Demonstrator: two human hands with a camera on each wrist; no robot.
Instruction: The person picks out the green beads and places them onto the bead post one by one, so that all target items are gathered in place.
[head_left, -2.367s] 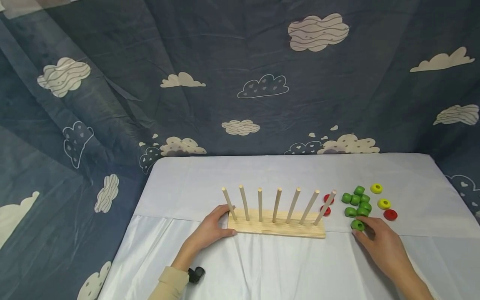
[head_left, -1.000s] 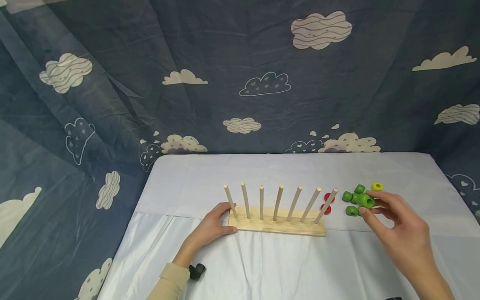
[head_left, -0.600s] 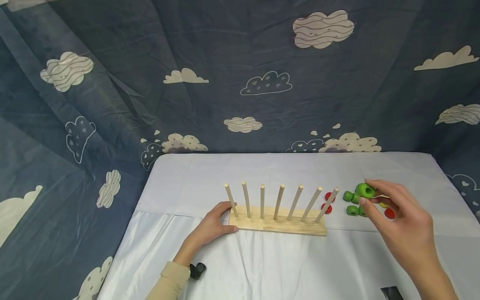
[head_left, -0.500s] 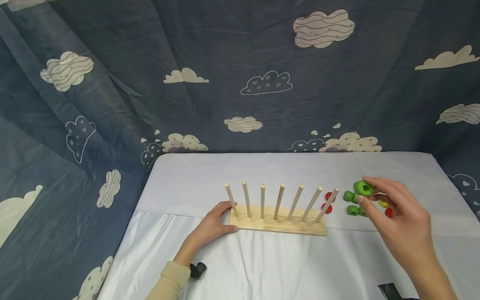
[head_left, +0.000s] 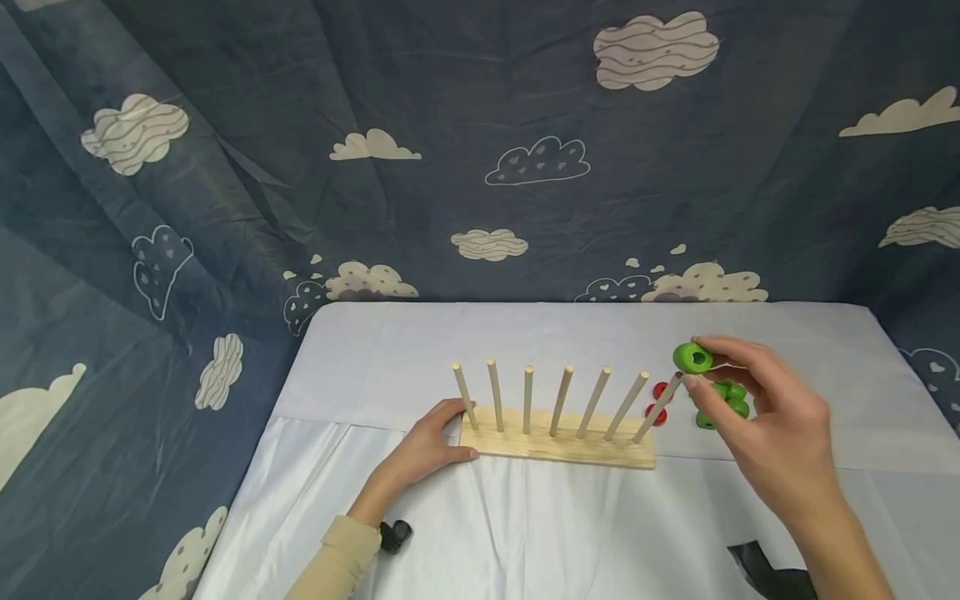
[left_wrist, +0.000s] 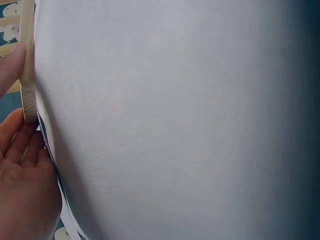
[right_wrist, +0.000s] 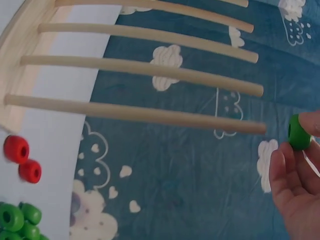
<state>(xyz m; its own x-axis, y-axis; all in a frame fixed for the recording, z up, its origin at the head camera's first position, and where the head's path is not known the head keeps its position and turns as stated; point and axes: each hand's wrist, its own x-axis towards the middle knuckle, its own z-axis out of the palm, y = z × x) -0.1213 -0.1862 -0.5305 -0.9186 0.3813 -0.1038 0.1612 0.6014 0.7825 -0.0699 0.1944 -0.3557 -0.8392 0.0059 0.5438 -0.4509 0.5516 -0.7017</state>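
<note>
A wooden base (head_left: 555, 448) with a row of several upright pegs (head_left: 564, 402) stands on the white cloth. My left hand (head_left: 422, 457) grips the base's left end, thumb at the front edge and fingers behind; the left wrist view shows the board's end (left_wrist: 29, 100) between them. Between thumb and fingers, my right hand (head_left: 772, 417) pinches a green bead (head_left: 692, 358), its hole showing. That bead is just above the tip of the rightmost peg (head_left: 660, 407). In the right wrist view, the green bead (right_wrist: 299, 134) is apart from the nearest peg's tip.
Two red beads (head_left: 657, 414) lie behind the rightmost peg. Several loose green beads (head_left: 733, 392) are on the cloth, partly hidden by my right hand. A dark cloud-patterned cloth (head_left: 450, 167) hangs behind the table. A black strap (head_left: 772, 575) shows by the right wrist.
My right hand has picked up a green bead from the group, lifted it and carried it left to the rightmost peg. My left hand has stayed on the base.
</note>
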